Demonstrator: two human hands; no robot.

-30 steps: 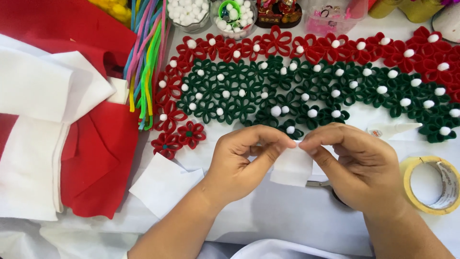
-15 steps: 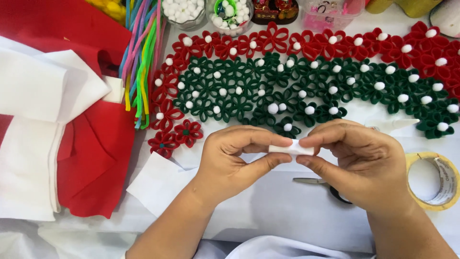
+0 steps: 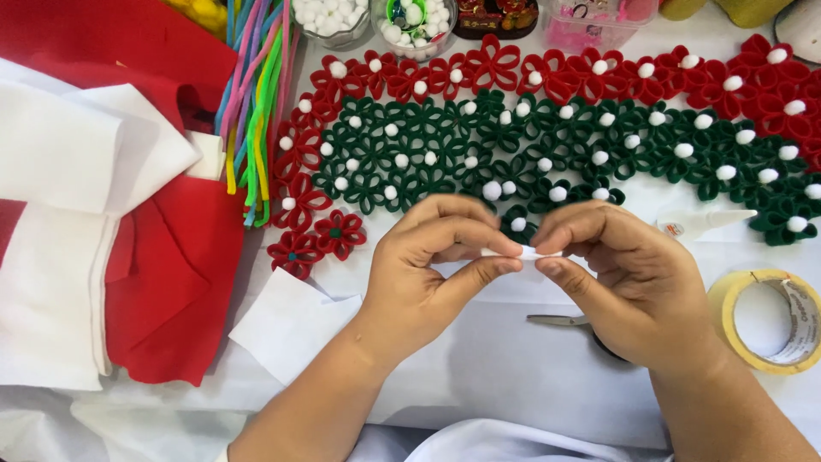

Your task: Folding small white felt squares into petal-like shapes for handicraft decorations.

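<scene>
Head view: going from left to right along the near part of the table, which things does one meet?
Red and white felt → loose white felt piece → left hand → small white strip → right hand → roll of tape.

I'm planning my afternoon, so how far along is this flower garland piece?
Done: most of the red-and-green flower mat, with white pompom centres. In hand: both hands, left hand and right hand, pinch a small white felt strip. Left: two loose red flowers lie unjoined and lack pompoms.
</scene>
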